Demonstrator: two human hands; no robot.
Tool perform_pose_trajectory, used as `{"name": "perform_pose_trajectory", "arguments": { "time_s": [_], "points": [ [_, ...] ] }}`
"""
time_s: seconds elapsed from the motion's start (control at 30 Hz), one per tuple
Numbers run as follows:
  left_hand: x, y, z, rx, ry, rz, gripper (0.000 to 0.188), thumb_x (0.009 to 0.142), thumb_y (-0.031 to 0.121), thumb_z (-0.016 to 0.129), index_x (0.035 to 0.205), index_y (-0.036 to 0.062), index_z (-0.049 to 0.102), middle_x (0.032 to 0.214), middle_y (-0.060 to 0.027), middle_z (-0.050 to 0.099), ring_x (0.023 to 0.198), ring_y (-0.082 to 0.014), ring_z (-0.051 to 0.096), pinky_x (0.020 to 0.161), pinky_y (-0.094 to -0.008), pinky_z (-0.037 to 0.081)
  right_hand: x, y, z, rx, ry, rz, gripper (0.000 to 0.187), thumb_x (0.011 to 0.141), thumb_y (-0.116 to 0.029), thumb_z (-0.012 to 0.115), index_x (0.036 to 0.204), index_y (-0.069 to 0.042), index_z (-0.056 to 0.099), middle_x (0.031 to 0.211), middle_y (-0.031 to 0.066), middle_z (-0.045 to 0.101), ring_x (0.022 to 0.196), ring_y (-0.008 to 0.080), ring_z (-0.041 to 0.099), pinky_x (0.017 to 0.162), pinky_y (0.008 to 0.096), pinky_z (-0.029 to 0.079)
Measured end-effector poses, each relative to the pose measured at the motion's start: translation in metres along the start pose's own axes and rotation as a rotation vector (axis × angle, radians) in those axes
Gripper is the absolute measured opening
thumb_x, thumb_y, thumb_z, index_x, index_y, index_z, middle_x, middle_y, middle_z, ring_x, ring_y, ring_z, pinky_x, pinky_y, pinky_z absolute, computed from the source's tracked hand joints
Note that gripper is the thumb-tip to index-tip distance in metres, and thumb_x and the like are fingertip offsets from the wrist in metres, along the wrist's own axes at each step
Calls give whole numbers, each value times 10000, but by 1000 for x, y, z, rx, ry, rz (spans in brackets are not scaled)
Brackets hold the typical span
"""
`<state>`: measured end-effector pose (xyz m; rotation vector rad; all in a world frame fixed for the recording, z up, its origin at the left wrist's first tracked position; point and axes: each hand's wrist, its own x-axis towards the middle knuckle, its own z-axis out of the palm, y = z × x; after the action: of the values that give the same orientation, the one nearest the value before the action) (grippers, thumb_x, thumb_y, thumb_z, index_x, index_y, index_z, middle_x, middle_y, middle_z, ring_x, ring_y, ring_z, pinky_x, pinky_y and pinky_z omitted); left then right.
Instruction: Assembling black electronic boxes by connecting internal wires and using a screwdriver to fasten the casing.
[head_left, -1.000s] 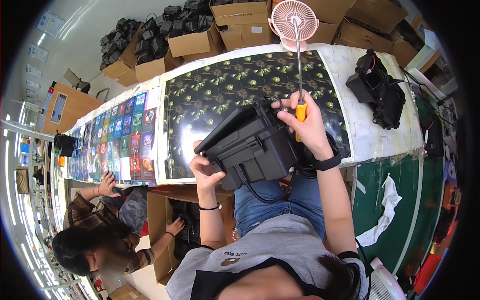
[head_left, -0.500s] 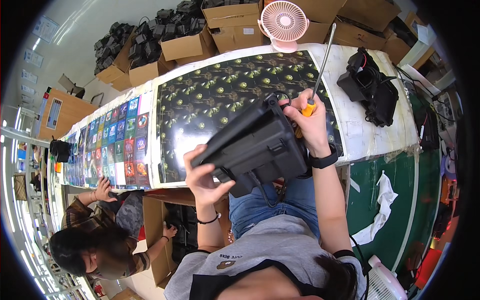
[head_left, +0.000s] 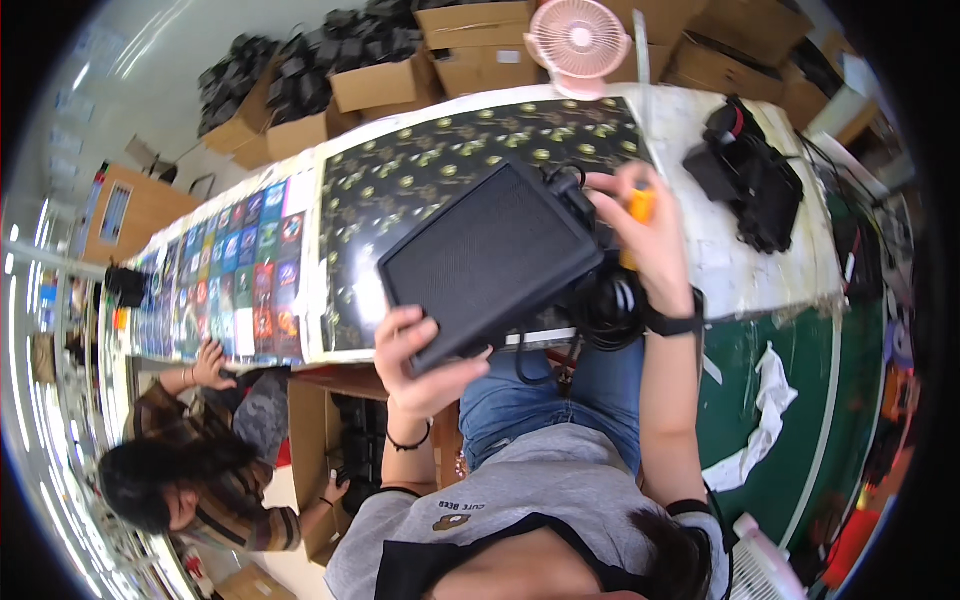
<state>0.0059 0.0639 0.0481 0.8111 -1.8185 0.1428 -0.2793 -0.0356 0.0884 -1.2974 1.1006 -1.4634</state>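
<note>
Left grip (head_left: 425,380), black box (head_left: 490,260) at near corner

The desk (head_left: 735,283) at mid-frame is seen closely, steeply downward, from head height above the shirt (head_left: 545,475) at lower centre.

Workshop, assembly-type: open cardboard boxes (head_left: 378,88) w/ piles of blk units (head_left: 350,42) past worktop's (head_left: 725,272) far edge, co-worker (head_left: 180,425) at another box (head_left: 308,430) by near edge, L side, & yellow-handled screwdriver (head_left: 642,207) held over worktop.
</note>
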Motion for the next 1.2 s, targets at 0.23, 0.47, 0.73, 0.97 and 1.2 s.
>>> {"name": "perform_pose_trajectory", "arguments": {
  "time_s": [0.23,0.47,0.73,0.97,1.2],
  "points": [
    [-24,-73,-42,228,312,-560,430,635,42,940,996,127,721,1349,-118,465,1229,-282,527,1017,-400,456,-78,17,-53,-532,57,195,397,808,-120,853,1073,-1,582,1062,64,661,708,80,472,636,226,424],
    [-35,-222,-125,581,541,-634,336,709,157,927,989,115,745,1315,-189,484,1299,-357,473,1079,-430,407,-93,46,-26,-576,-207,136,459,829,-141,832,1150,26,551,1209,131,615,723,139,626,739,302,517],
    [-26,-303,-209,1149,544,-661,342,858,156,770,1197,142,725,1500,-319,351,1424,-426,347,1144,-475,333,-87,45,0,-423,-195,165,267,896,-117,764,984,-2,541,1245,125,671,740,116,599,718,290,502],
    [0,-186,-93,191,-348,-515,383,851,134,766,1213,54,669,1428,-150,546,1243,-358,576,1078,-437,426,-54,28,-73,-437,387,151,315,908,-91,739,1197,-25,632,927,7,619,769,99,559,732,270,484],
    [-12,-137,-29,571,-555,-379,392,828,260,798,1201,170,715,1392,-77,576,1138,-319,628,892,-444,475,12,23,-142,-832,722,-185,358,848,-115,774,1174,-40,647,891,75,650,821,308,668,820,380,523]
  ]
}}
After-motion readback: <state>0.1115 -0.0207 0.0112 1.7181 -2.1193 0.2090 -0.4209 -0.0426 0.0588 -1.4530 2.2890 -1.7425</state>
